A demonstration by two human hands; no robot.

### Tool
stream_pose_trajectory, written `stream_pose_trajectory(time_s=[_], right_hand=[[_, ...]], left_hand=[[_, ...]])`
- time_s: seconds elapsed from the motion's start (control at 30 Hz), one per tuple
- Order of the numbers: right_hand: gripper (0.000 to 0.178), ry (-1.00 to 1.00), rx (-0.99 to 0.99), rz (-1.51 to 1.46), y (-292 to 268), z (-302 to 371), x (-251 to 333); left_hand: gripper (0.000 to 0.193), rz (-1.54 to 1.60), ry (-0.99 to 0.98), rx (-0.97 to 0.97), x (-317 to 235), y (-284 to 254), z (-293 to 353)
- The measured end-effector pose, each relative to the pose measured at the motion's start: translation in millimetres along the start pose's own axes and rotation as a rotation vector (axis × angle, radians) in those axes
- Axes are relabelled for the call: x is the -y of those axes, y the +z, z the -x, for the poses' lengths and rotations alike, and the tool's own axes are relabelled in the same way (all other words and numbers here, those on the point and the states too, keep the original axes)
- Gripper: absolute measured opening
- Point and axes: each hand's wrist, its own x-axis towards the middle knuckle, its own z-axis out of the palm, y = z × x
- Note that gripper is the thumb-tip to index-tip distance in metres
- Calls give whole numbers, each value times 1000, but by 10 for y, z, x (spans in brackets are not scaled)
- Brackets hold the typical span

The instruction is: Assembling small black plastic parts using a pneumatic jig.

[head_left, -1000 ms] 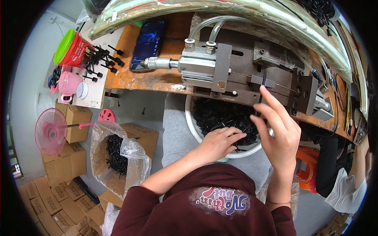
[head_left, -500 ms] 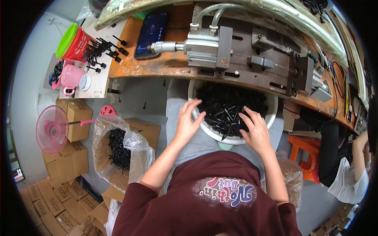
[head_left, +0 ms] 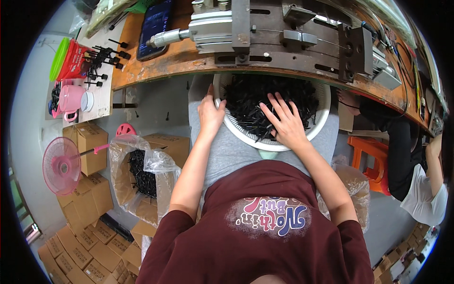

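Black parts (head_left: 243, 113) lie under the right hand (head_left: 287, 125), its fingers spread open. The left hand (head_left: 211, 112) touches the basket (head_left: 326, 108) rim, probably to steady it, though whether it grips I cannot tell; the lap (head_left: 228, 150) beneath both likely bears the weight.

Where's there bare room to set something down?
A bare strip of wooden bench lies between the phone and the front edge, left of the dark metal plate. Crowded: the side table, with red bucket and pink mug; the white basket, heaped with black parts under the right hand.
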Motion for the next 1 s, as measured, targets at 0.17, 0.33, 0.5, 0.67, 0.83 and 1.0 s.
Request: stream_pose_trajectory(time_s=[0.17,0.33,0.5,0.67,0.83,1.0], right_hand=[[100,17,5,0,39,-237,-40],[96,31,3,41,-54,-246,-32],[82,-67,136,-197,-1070,-294,69],[23,-263,-461,-247,-2197,-852,39],[21,-231,-753,103,-2823,-1989,-470],[25,50,-103,426,-2973,-3041,-555]], left_hand=[[71,24,28,29,67,-51,17],[70,12,84,33,144,-34,42],[68,-89,134,-22,-32,-87,166],[51,33,158,-131,-258,-233,276],[46,58,323,-98,-548,-314,408],[47,95,444,-51,-702,-349,583]])
